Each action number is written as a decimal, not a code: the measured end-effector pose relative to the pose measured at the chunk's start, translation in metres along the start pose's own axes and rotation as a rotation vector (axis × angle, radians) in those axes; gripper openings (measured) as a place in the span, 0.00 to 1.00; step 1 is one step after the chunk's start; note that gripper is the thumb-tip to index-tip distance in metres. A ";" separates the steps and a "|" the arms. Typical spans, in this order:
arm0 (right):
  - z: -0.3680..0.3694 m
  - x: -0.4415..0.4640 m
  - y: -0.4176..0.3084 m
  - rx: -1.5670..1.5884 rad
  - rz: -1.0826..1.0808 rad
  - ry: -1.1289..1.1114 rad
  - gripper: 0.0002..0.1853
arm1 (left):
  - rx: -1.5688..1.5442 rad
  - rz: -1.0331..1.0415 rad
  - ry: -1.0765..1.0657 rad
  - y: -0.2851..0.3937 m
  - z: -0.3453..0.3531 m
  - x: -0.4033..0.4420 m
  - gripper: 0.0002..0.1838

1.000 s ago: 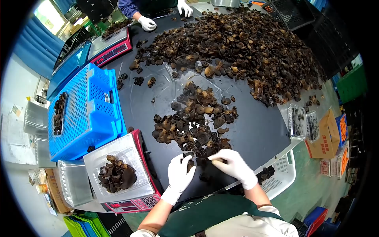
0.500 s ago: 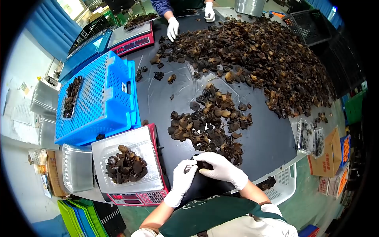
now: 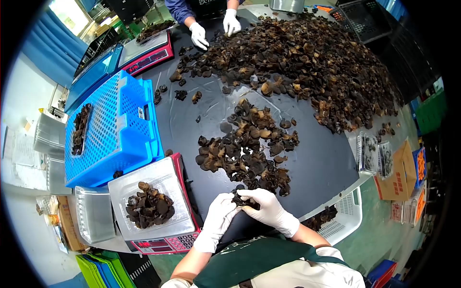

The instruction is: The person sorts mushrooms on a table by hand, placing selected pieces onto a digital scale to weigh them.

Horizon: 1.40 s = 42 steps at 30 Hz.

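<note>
White gloves cover both my hands at the near table edge. Between their fingertips is a dark wood ear mushroom [image 3: 238, 197]. My left hand [image 3: 221, 216] pinches it from the left, while my right hand [image 3: 266, 207] curls round its other side. Just beyond my fingers lies a small heap of wood ear mushrooms [image 3: 245, 153] on the dark tabletop [image 3: 321, 165]. To the left, a clear plastic tray [image 3: 124, 207] holding wood ears [image 3: 150, 206] rests on the red-and-silver scale [image 3: 185, 225].
A large mushroom pile [image 3: 297, 57] covers the far right of the table. Across from me are a co-worker's gloved hands [image 3: 199, 36]. Blue crates [image 3: 108, 125], stacked clear trays [image 3: 93, 213] and a second scale [image 3: 149, 60] stand left; a white basket [image 3: 348, 216] sits below right.
The view has shifted slightly. The mushroom between my fingers shows more now, and my fingers have changed position around it. The co-worker's hands have come closer to the large pile.
</note>
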State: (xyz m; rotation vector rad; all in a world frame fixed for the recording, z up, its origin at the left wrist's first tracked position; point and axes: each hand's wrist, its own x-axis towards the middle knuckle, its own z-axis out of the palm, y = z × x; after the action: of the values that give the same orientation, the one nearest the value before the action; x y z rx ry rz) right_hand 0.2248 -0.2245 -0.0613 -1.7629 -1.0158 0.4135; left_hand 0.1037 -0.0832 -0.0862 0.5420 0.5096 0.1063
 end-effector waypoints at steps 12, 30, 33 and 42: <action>0.006 -0.002 0.010 0.701 0.430 -0.015 0.14 | 0.484 0.275 0.183 0.009 0.008 -0.010 0.31; -0.006 0.000 -0.016 0.299 0.171 -0.043 0.18 | 0.445 0.075 0.166 0.002 0.018 -0.011 0.09; -0.006 -0.003 -0.012 0.378 0.240 -0.108 0.17 | 0.543 0.206 0.178 0.006 0.033 -0.013 0.09; -0.007 -0.006 -0.006 0.786 0.483 -0.185 0.13 | 0.508 0.011 0.072 0.013 0.021 -0.016 0.09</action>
State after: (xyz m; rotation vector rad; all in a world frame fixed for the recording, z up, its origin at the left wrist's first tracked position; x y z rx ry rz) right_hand 0.2233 -0.2326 -0.0539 -1.2312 -0.4215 1.1260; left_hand 0.1007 -0.0852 -0.0568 1.0404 0.6064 0.0047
